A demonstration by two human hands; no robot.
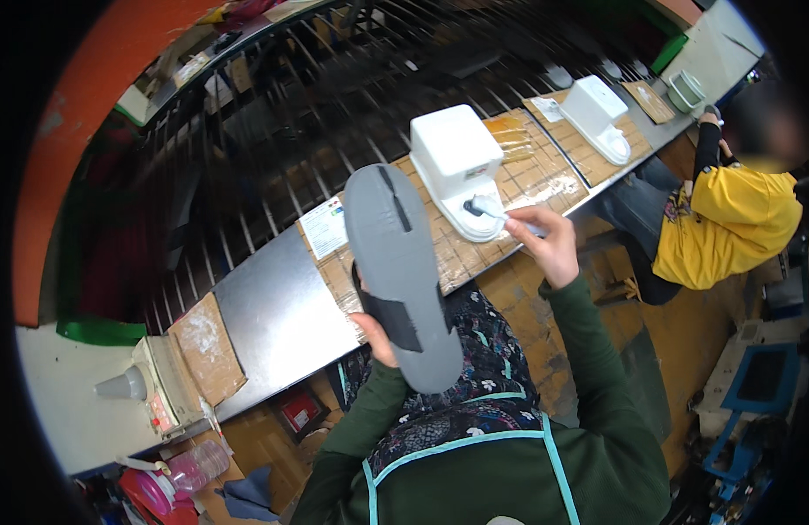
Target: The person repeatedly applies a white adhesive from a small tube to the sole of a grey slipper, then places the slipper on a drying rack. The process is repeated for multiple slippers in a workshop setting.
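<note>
My left hand (377,340) is closed round the lower part of a grey sandal sole (392,236), held upright over the table's near edge. A black strap piece (394,322) lies across its heel half, and a narrow black strip runs down near the toe end. With my right hand (549,241) I pinch the pale handle of a small brush (493,208). Its head is at the round opening in the base of a white plastic glue pot (455,144); whether it touches liquid I cannot tell. Part of my left hand's fingers is hidden behind the sole.
Taped cardboard (531,166) covers part of the metal worktable (277,302). Farther right stands a second white pot (590,109), near a co-worker in a yellow top (741,219). Beyond the table runs a rack of metal rods (247,175). A pink-lidded bottle (199,465) is at lower left.
</note>
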